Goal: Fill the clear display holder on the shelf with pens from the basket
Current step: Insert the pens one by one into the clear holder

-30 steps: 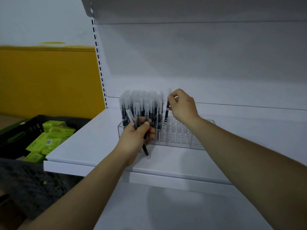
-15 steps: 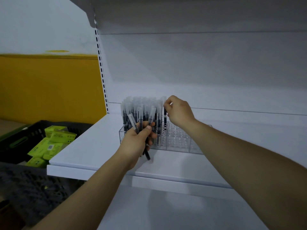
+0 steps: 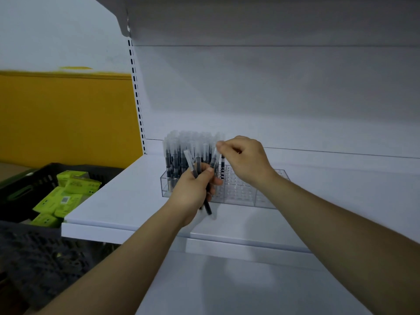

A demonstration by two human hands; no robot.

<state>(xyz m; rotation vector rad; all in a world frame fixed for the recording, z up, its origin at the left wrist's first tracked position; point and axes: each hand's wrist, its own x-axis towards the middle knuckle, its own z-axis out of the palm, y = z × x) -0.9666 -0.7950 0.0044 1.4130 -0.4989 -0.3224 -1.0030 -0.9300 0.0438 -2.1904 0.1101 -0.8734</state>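
Clear-plastic holder (image 3: 243,193): right cells empty.
Left hand (image 3: 193,189): grips spare pens (image 3: 189,160).
Right hand (image 3: 246,161): pinches one pen (image 3: 214,158) by its cap.
Next: seat it in the nearest empty cell.

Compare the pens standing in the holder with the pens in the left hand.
The standing pens are upright in the clear holder; the held pens tilt, gripped in the left hand. The standing pens are many, packed in rows; the held pens are few. Both have dark barrels and frosted caps.

Clear holder (image 3: 241,192) half full; black pens (image 3: 176,155) upright, left side.
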